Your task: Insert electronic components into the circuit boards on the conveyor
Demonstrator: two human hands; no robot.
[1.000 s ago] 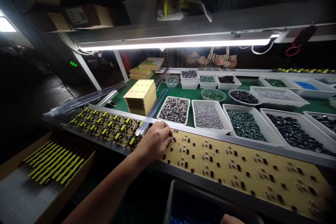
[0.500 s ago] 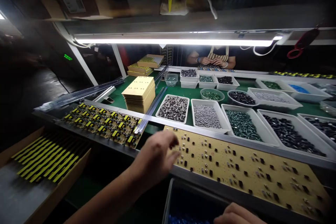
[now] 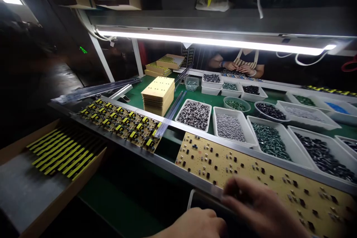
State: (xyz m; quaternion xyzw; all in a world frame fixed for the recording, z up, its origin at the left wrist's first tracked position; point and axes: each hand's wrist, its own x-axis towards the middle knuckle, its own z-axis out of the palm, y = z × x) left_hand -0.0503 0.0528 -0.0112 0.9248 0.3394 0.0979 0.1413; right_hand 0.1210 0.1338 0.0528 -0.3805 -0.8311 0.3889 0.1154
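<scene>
Where right grip [image 3: 258,206] curls, circuit board [image 3: 247,169] beyond

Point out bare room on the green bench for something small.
Green benchtop shows between the bare-board stack and the metal channel; another patch lies between the silver-component tray and the clear tub. The right is crowded: white component trays nearly touch. The right hand overlaps the tan circuit board.

Green counter [image 3: 202,96]: white component trays [image 3: 249,134], round bowls [image 3: 247,106], tan board stack [image 3: 157,95], clear tubes [image 3: 171,113]. Front rails [image 3: 167,166]: circuit panels [image 3: 221,158].
</scene>
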